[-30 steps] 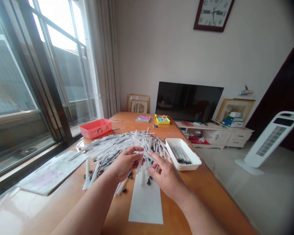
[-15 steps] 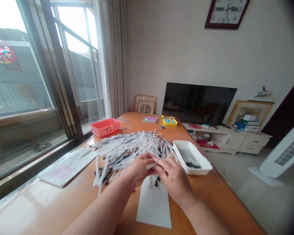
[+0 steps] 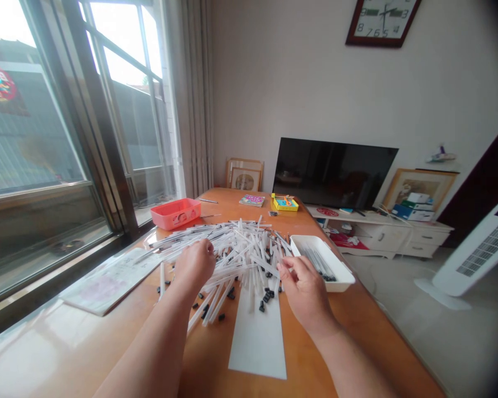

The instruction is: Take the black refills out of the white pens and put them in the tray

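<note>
My right hand (image 3: 304, 287) is closed in a pinch at the near end of a translucent plastic tube (image 3: 265, 266), just left of the white tray (image 3: 345, 283). Over the left part of the tube pile (image 3: 226, 243) is my left hand (image 3: 196, 264), its fingers curled inward; whatever they hold is hidden. The pile mixes clear tubes with thin dark rods. Small black caps (image 3: 267, 296) lie loose in front of it, some on a white paper strip (image 3: 257, 348).
Dark-tipped rods (image 3: 317, 262) lie in the white tray at right. A red plastic basket (image 3: 176, 214) stands at back left, with a booklet (image 3: 112, 282) nearer the window. Farther back are a colourful book (image 3: 252, 200) and a yellow box (image 3: 286, 204).
My hands were together over the paper strip with a tube between them. They have separated: the left went left over the pile, the right moved right towards the tray.
</note>
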A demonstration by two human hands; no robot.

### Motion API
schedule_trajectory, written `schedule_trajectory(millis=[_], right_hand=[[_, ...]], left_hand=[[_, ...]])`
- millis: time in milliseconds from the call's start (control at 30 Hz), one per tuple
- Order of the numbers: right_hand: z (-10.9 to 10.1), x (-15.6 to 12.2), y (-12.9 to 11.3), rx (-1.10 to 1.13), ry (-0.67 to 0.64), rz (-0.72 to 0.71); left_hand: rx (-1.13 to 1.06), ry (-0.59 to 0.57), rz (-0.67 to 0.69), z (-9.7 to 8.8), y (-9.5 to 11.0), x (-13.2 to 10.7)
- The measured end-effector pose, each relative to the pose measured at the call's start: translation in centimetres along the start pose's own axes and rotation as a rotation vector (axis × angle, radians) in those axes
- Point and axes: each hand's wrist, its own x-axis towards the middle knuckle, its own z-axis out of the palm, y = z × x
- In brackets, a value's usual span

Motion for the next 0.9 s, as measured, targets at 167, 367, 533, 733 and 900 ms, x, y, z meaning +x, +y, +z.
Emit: schedule_trajectory(millis=[167,367,533,733,900], right_hand=[[0.0,0.1,0.1,0.000,-0.004,0.021],[-0.2,0.1,0.0,-0.004,-0.008,0.022],[-0.3,0.1,0.1,-0.002,-0.013,0.043],[-0.2,0.2,0.0,0.022,-0.021,0.067],[-0.1,0.0,-0.1,0.085,-0.102,0.126]], left_hand=[[0.329,-0.044,-0.076,0.2,-0.9,0.3],[0.359,-0.102,-0.107,0.9,-1.1,0.7],[0.364,-0.054,-0.054,1.3,-1.3,0.8],[0.212,0.095,0.122,0.6,0.5,0.2],[-0.051,0.171,0.322,0.2,2.0,-0.4]])
